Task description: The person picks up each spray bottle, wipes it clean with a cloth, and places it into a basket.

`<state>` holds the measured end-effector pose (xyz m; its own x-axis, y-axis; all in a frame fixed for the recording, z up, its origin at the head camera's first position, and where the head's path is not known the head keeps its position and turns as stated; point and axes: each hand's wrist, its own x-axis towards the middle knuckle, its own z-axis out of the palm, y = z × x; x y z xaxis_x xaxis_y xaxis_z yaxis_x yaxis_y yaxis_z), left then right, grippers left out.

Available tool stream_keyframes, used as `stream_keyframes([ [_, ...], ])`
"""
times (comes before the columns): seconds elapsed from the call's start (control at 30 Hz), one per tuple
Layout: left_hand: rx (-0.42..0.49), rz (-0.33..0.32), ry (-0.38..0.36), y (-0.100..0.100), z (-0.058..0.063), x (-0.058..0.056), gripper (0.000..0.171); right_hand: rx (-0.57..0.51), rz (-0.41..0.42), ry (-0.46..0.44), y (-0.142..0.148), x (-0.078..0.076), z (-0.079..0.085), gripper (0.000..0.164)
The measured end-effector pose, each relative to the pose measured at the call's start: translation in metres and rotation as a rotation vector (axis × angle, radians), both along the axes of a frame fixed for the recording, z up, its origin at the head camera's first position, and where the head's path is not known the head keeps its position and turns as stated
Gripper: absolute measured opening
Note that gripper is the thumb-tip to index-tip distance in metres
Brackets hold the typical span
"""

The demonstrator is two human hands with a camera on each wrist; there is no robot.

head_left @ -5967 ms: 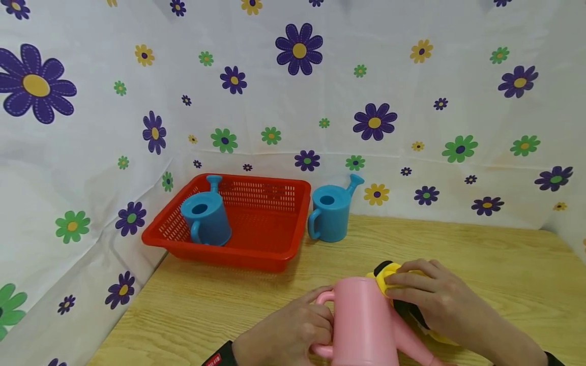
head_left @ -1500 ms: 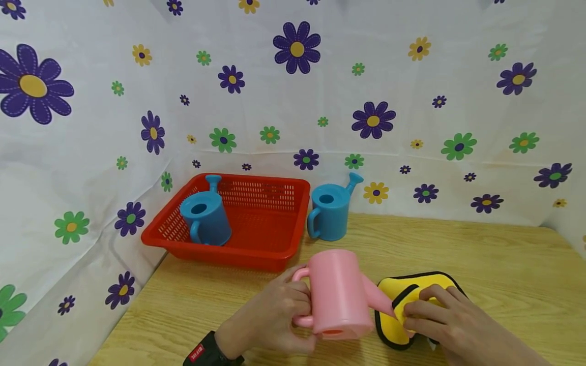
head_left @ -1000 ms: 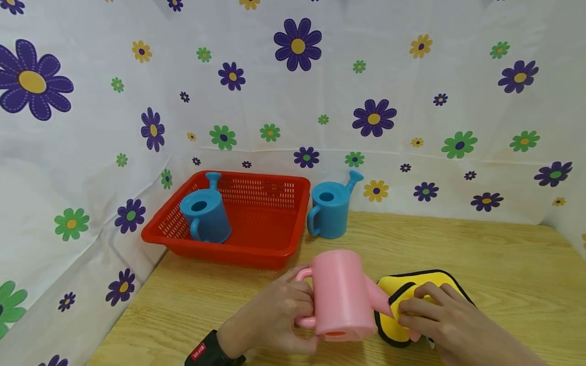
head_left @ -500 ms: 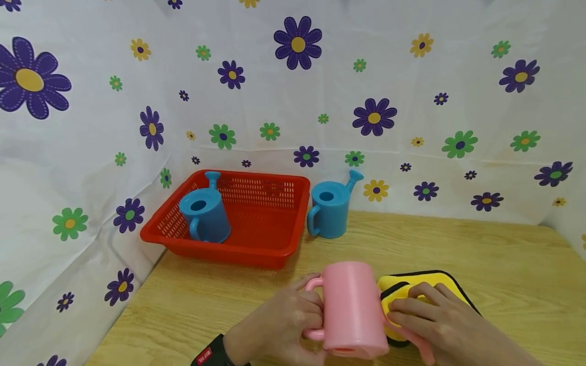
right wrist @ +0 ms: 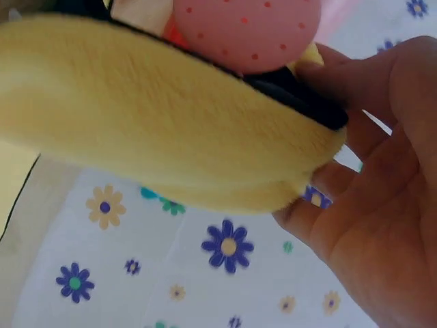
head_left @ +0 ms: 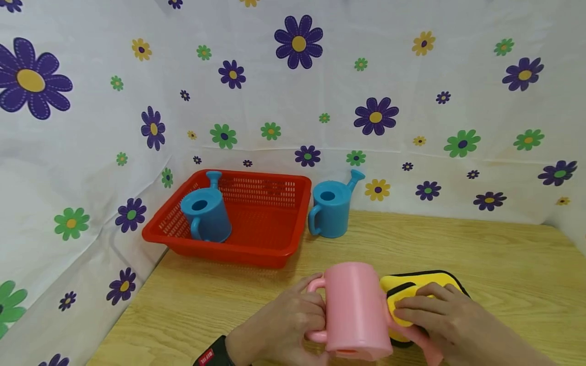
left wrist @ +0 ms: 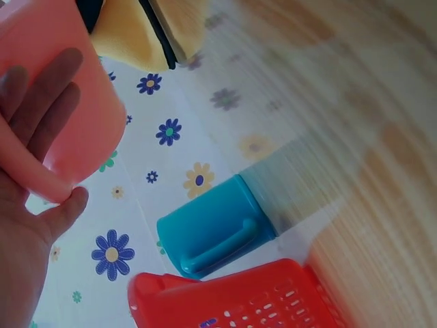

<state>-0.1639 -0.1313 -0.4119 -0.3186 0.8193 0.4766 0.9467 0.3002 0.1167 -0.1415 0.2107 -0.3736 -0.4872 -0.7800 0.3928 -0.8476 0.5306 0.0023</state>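
My left hand (head_left: 293,320) grips the handle of a pink watering can (head_left: 354,310), fingers curled round it. The can is tipped so its holed top end faces down toward me, and its spout slants right. In my right hand (head_left: 450,323), a yellow cloth with black edging (head_left: 426,278) is bunched against the spout, part of it spreading behind onto the table. The right wrist view shows the can's dotted pink rose (right wrist: 249,31) just beyond the plush cloth (right wrist: 157,116), with fingers and thumb pinching the cloth's edge. My right fingertips hide part of the spout.
A red perforated basket (head_left: 233,256) stands at the back left with a blue watering can (head_left: 208,218) leaning inside. Another blue watering can (head_left: 331,216) stands upright to its right. A flowered sheet (head_left: 458,76) hangs behind the wooden table (head_left: 206,300).
Six seconds ago the cloth was at the can's base end; now it is on the spout. Within the last second the can shifted right and slightly nearer, turning its spout downward.
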Motion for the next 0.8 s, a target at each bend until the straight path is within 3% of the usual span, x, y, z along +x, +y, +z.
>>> stream_keyframes([
  [0.07, 0.04, 0.021, 0.041, -0.001, 0.001, -0.002, 0.028, -0.05, -0.01, -0.021, 0.014, -0.008, -0.001, 0.045],
  [0.13, 0.092, 0.049, 0.096, -0.003, 0.002, -0.004, 0.029, -0.073, -0.08, -0.083, 0.027, -0.016, -0.002, 0.059],
  [0.2, 0.162, 0.079, 0.117, -0.006, 0.004, -0.006, 0.028, -0.05, -0.182, -0.15, 0.039, -0.022, -0.006, 0.055],
  [0.3, 0.31, 0.106, 0.138, -0.011, 0.008, -0.012, 0.021, 0.055, -0.285, -0.384, 0.054, -0.033, -0.017, 0.04],
  [0.43, 0.552, 0.155, 0.196, -0.019, 0.012, -0.024, 0.029, 0.178, -0.342, -0.663, 0.066, -0.046, -0.035, 0.045],
  [0.5, 0.663, 0.234, 0.206, -0.026, 0.013, -0.031, 0.033, 0.177, -0.348, -0.727, 0.069, -0.05, -0.041, 0.05],
  [0.57, 0.763, 0.353, 0.151, -0.034, 0.014, -0.037, 0.032, 0.169, -0.355, -0.725, 0.068, -0.05, -0.041, 0.05],
  [0.7, 0.861, 0.671, -0.09, -0.053, 0.016, -0.046, 0.025, 0.166, -0.355, -0.719, 0.063, -0.051, -0.041, 0.048],
  [0.8, 0.868, 0.835, -0.197, -0.067, 0.017, -0.053, 0.031, 0.181, -0.393, -0.718, 0.059, -0.051, -0.04, 0.048],
])
